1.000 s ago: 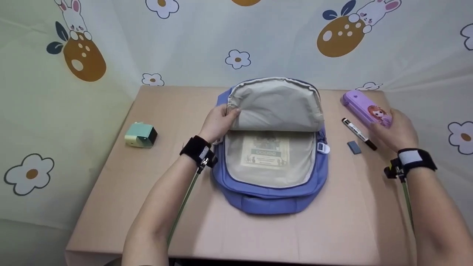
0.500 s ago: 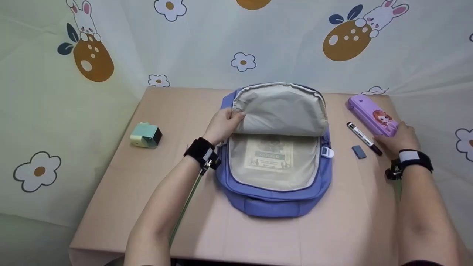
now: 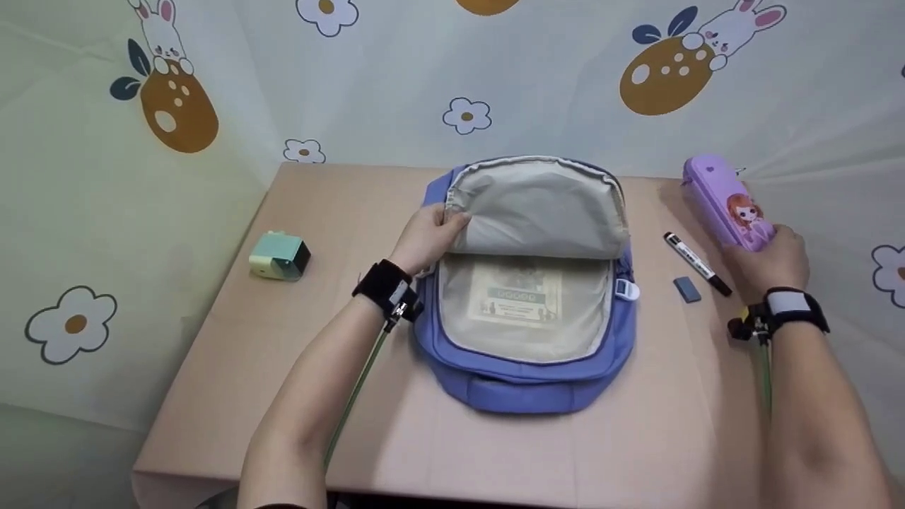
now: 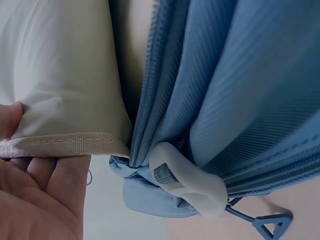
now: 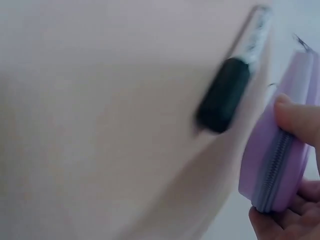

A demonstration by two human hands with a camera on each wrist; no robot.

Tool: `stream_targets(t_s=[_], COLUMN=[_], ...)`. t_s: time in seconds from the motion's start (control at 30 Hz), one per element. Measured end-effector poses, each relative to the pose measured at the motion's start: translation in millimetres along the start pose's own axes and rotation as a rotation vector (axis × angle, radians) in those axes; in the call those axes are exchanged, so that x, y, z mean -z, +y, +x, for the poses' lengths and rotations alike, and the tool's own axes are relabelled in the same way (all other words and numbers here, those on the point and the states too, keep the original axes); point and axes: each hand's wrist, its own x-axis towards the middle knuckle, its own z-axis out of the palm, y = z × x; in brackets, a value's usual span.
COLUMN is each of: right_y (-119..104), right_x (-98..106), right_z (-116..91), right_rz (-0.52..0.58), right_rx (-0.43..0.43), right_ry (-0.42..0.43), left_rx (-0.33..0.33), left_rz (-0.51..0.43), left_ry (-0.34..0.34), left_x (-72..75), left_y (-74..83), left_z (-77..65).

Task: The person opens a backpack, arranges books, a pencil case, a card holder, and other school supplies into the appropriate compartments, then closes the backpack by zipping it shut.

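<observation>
A blue backpack [image 3: 523, 389] lies on the table with its front flap [image 3: 537, 205] folded back, baring a pale lining with a printed label [image 3: 520, 300]. My left hand [image 3: 428, 237] pinches the left edge of that flap; in the left wrist view its thumb lies on the lining, the fingers behind the taped edge. At the far right my right hand [image 3: 774, 261] grips the near end of a purple zipped pencil case [image 3: 721, 194] with a cartoon girl on it. The right wrist view has the thumb across the case's zip [image 5: 275, 165] and the fingers curled beneath.
Left of the right hand lie a black-and-white marker [image 3: 696, 263] and a small grey-blue eraser [image 3: 686, 289]. A mint and yellow pencil sharpener [image 3: 279, 256] stands on the left of the table [image 3: 339, 198]. A printed curtain [image 3: 396, 71] hangs behind.
My right hand has lifted the pencil case up off the table and a little to the right. The left hand keeps its hold on the flap.
</observation>
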Motion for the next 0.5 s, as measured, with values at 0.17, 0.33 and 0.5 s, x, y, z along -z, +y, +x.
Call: stream_targets(t_s=[0.17,0.33,0.5], right_y=[-25,-58,-95], right_x=[15,27,29], right_z=[-20,-53,-95], right_rz=[0.073,0.144,0.247], right_rx=[0.105,0.22,0.458], right_ry=[0.097,0.179,0.188], left_rx=[0.001,-0.001,-0.008], left_rz=[-0.012,-0.036,-0.042], left_ry=[-0.012,-0.025,-0.028], left_x=[-0.4,-0.7,0.8], left_y=[0.4,1.9,3.9], left_z=[0.8,2.3,3.7])
